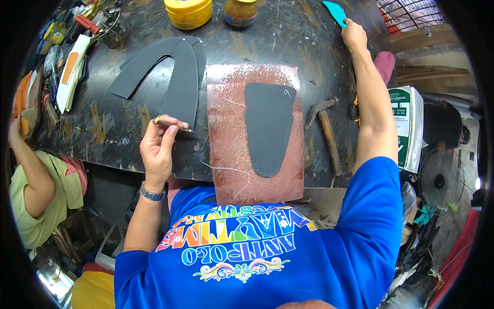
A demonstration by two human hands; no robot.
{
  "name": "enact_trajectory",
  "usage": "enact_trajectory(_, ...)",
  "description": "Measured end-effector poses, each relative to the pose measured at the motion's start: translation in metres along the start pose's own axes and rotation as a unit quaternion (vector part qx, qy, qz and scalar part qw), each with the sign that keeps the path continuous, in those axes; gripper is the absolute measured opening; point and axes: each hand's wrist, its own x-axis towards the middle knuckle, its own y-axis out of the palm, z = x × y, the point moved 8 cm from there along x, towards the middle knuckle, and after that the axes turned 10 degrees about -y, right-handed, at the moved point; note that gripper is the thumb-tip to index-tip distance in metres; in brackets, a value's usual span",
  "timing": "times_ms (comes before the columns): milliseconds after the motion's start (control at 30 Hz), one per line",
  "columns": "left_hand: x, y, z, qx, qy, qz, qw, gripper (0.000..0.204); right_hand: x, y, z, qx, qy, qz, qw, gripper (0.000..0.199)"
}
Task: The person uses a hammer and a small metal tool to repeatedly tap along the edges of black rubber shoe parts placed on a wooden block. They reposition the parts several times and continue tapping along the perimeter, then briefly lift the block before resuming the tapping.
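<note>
My left hand [158, 149] pinches a slim pen-like tool [175, 124] with a yellowish end, above the table's front edge. It is beside the lower tip of the curved black shoe-upper-like pieces [180, 77], which have dotted edges. Out at the far right, my right hand [354, 36] is closed on the end of a flat teal piece [335, 13]; its exact kind does not show. Between my arms lies a worn reddish-brown board [224, 134], overhanging the front edge. On it rests a tapered black flat piece [270, 126] with a small light mark near its top right corner.
A hammer [329, 141] lies right of the board. Yellow tub [189, 13] and jar [240, 13] stand at the back. Tools and a white-and-orange stack [72, 72] crowd the left. At far left is another person's hand [18, 127]. A fan [440, 177] stands right.
</note>
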Motion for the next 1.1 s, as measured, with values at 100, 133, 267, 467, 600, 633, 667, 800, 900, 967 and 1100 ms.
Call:
enact_trajectory(100, 0.0, 0.0, 0.0, 0.016, 0.007, 0.001, 1.0, 0.011, -0.036, -0.037, 0.013, 0.107, 0.07, -0.084, 0.988, 0.038)
enact_trajectory(133, 0.0, 0.0, 0.0, 0.019, 0.011, -0.002, 1.0, 0.01, -0.046, -0.039, 0.018, 0.122, 0.078, -0.061, 0.988, 0.037)
enact_trajectory(267, 0.0, 0.004, -0.002, 0.009, 0.019, 0.009, 1.0, 0.011, -0.059, -0.05, 0.03, 0.134, 0.047, -0.06, 0.988, 0.047)
enact_trajectory(467, -0.004, 0.004, -0.003, 0.041, 0.031, 0.0, 0.999, 0.011, -0.03, -0.007, -0.011, 0.145, 0.139, 0.026, 0.979, 0.066)
enact_trajectory(600, -0.001, 0.002, -0.001, 0.026, 0.022, -0.003, 0.999, 0.011, -0.01, 0.032, -0.026, 0.085, 0.142, 0.134, 0.977, 0.06)
enact_trajectory(633, -0.001, 0.001, -0.001, 0.03, 0.015, -0.008, 0.999, 0.011, -0.007, 0.03, -0.025, 0.05, 0.119, 0.093, 0.987, 0.048)
enact_trajectory(667, 0.0, 0.002, -0.002, 0.023, 0.018, -0.002, 1.0, 0.011, 0.0, 0.032, -0.02, 0.02, 0.072, 0.088, 0.993, 0.041)
enact_trajectory(800, 0.001, 0.002, -0.002, 0.012, 0.016, -0.001, 1.0, 0.012, 0.009, 0.034, 0.0, -0.052, -0.032, 0.089, 0.994, 0.03)
enact_trajectory(900, 0.001, 0.0, 0.0, 0.0, 0.013, -0.001, 1.0, 0.013, 0.008, 0.015, -0.004, 0.002, 0.037, 0.061, 0.997, 0.03)
enact_trajectory(967, 0.002, -0.001, 0.002, 0.003, 0.015, 0.002, 1.0, 0.013, -0.002, -0.022, 0.001, 0.048, 0.066, -0.071, 0.994, 0.04)
enact_trajectory(1100, 0.002, -0.002, 0.004, 0.02, 0.018, 0.012, 1.0, 0.013, -0.058, -0.049, 0.036, 0.511, 0.147, -0.074, 0.844, 0.051)
